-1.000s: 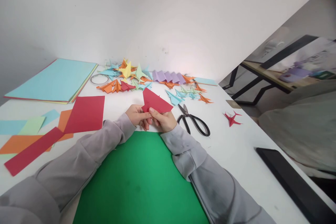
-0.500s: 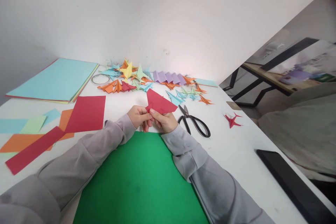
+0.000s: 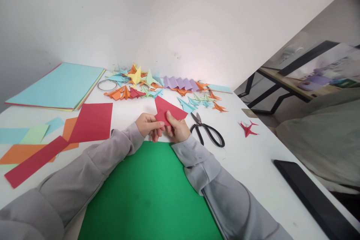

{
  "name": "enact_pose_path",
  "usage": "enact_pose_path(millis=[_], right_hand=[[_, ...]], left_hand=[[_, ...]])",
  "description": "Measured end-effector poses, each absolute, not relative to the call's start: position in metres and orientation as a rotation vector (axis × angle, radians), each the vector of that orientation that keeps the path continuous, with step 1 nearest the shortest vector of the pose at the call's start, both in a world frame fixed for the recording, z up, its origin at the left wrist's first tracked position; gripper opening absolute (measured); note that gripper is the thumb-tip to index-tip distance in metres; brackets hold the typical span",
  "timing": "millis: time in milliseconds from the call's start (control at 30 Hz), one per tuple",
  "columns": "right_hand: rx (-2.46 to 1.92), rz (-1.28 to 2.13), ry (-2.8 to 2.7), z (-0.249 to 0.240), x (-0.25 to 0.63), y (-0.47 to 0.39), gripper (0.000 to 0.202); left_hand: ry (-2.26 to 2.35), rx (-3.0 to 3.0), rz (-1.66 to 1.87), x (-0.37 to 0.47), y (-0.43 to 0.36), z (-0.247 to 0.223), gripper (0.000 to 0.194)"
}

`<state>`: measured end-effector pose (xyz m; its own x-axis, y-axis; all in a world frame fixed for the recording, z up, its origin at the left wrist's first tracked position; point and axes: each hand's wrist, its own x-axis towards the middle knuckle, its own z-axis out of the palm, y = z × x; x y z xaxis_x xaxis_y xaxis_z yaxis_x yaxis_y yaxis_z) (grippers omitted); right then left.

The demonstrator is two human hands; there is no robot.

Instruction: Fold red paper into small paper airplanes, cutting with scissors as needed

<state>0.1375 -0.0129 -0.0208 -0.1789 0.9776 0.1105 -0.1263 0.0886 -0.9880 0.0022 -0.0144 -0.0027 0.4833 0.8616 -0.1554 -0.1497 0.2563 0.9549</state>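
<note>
A folded piece of red paper (image 3: pixel 172 110) is held up over the table, its pointed corner toward the right. My left hand (image 3: pixel 149 125) pinches its lower left edge between thumb and fingers. My right hand (image 3: pixel 178 127) grips the lower edge, with the thumb lying on the front face and the fingers behind. Just beyond the near edge of the hands lies a green sheet (image 3: pixel 149 191), partly under my forearms. Black-handled scissors (image 3: pixel 206 129) rest a little to the right of my right hand, blades pointing away.
Folded paper shapes (image 3: pixel 136 77) in several colours lie along the wall, with a pleated purple strip (image 3: pixel 180 83). At left are a stack of coloured sheets (image 3: pixel 56 86), a wire ring (image 3: pixel 107 84) and red paper (image 3: pixel 92 122). A red folded figure (image 3: pixel 248 129) and a black flat object (image 3: pixel 312 198) lie right.
My right thumb has moved up and right onto the paper's face, away from my left fingertips. The red paper has shifted slightly left, and more of its lower part shows.
</note>
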Motion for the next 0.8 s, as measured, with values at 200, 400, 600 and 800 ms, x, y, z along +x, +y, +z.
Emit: enact_pose_path(millis=[200, 400, 600, 800], right_hand=[[-1.017, 1.349, -1.272, -0.018, 0.135, -0.016, 0.066], [-1.046, 1.350, -1.328, -0.014, 0.135, -0.017, 0.065], [-1.047, 1.383, -1.403, -0.015, 0.134, -0.019, 0.067], [-1.245, 1.389, -1.289, -0.024, 0.140, -0.013, 0.078]], left_hand=[[0.781, 1.101, 0.798, 0.002, -0.014, -0.004, 0.031], [0.831, 1.097, 0.800, 0.004, -0.016, -0.001, 0.026], [0.854, 1.108, 0.808, 0.006, -0.018, 0.001, 0.028], [0.822, 1.110, 0.820, 0.004, -0.014, -0.006, 0.033]])
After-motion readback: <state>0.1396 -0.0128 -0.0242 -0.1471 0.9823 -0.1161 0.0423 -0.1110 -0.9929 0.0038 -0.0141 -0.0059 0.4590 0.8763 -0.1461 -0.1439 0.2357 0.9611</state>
